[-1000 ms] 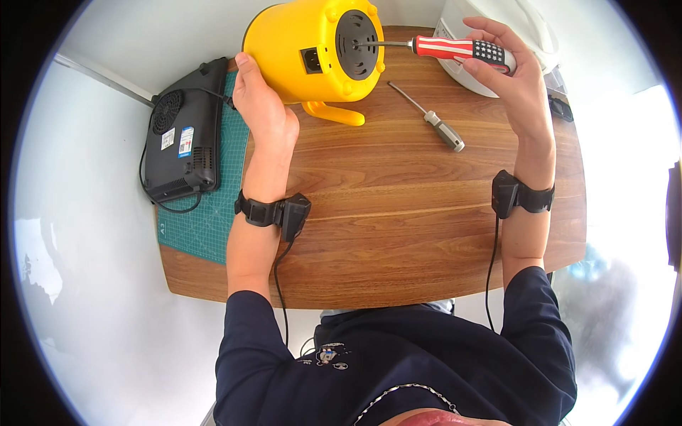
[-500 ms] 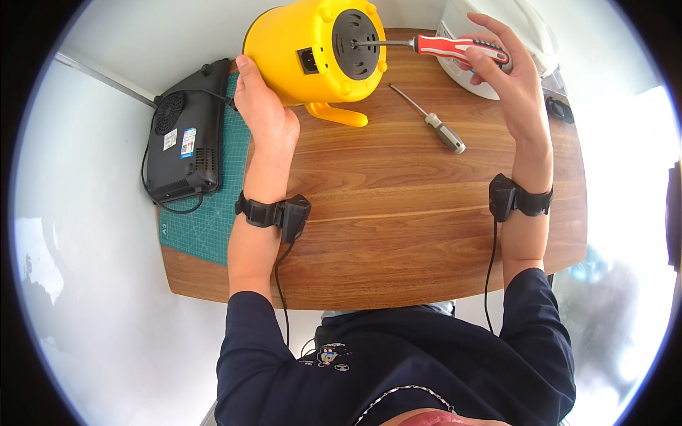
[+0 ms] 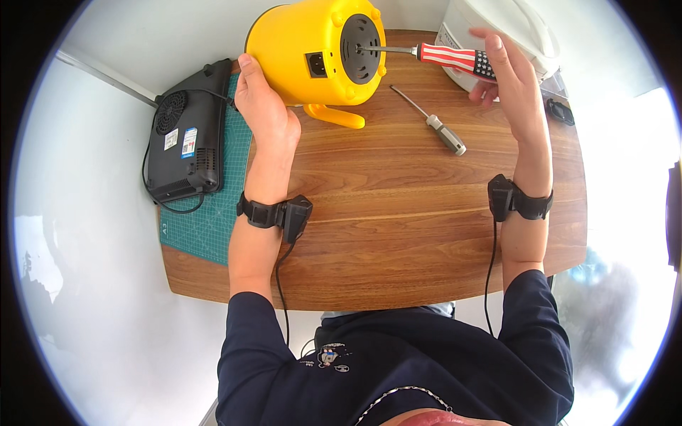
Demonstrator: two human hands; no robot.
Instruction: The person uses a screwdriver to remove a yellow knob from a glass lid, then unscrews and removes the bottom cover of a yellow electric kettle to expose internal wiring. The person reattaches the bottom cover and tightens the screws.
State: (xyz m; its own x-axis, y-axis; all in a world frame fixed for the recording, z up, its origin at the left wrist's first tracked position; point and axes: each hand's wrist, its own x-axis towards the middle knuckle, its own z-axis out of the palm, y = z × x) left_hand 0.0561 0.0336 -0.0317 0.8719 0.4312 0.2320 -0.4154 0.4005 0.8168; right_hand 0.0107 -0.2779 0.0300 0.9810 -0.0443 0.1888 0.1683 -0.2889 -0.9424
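A yellow appliance lies on its side, its black vented base facing right, a socket in it and its handle hanging below. My left hand is closed on its left side. My right hand holds the flag-patterned handle of a screwdriver with loosely curled fingers; the shaft reaches horizontally to the centre of the base, where its tip meets the recess. A second screwdriver, grey-handled, lies on the wooden table below them.
At the left, an upturned black appliance with a fan grille and cord lies on a green cutting mat. A white lidded appliance stands at the back right, a small black object beside it. Wrist devices with cables are on both forearms.
My right fingers have shifted round the handle, which has turned, showing its stripes and stars differently; the thumb is higher. The yellow appliance has moved very slightly.
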